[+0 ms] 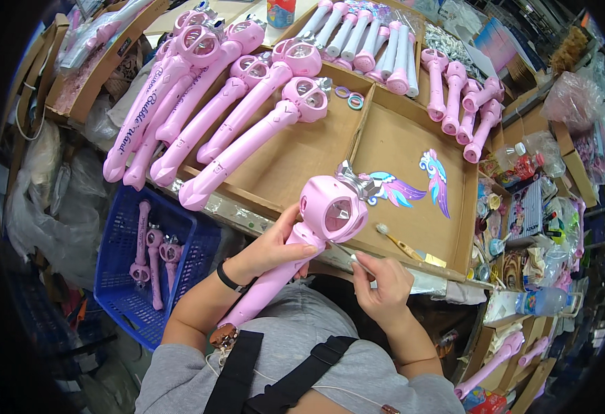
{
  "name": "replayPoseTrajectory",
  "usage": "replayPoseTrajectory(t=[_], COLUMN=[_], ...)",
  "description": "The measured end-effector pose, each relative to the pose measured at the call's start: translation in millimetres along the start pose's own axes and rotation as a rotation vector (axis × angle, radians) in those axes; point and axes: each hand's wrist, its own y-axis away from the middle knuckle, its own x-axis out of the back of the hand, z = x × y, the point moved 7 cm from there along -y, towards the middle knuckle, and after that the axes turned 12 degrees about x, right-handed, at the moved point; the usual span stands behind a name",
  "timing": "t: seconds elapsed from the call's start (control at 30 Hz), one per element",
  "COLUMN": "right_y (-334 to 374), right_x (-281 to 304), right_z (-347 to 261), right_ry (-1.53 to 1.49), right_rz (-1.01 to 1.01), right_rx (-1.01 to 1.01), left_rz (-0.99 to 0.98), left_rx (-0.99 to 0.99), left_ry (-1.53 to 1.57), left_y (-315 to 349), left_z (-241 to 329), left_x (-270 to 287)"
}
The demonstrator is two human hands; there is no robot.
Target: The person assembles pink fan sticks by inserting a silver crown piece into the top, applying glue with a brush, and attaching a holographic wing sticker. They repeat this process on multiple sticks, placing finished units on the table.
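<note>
My left hand is wrapped round the neck of a pink toy wand, which slants up from my lap toward the cardboard tray. The wand's round head has a clear window and a silver crown-shaped top. My right hand pinches a thin rod-like tool with a pale end. Its narrow tip meets or nearly meets the underside of the wand's head; the exact contact is hidden. Past the crown, two blue and purple wing-shaped pieces lie in the tray.
Several pink wands rest across the left part of the cardboard tray. A brush lies near its front edge. More wands sit in a blue basket at left. Pink handles stand at the back right.
</note>
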Motion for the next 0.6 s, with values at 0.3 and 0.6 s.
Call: replayPoseTrajectory(t=[0.3, 0.6], right_y=[-6.9, 24.7], right_x=[-7.6, -48.7], right_z=[-5.3, 40.7], right_ry=[0.111, -0.639], right_rz=[-0.058, -0.054], right_rx=[0.068, -0.591], left_rz=[0.178, 0.609], left_rx=[-0.118, -0.321], left_ry=[-0.326, -1.129], left_y=[1.4, 25.8], left_z=[0.8, 17.3], left_x=[-1.3, -13.5])
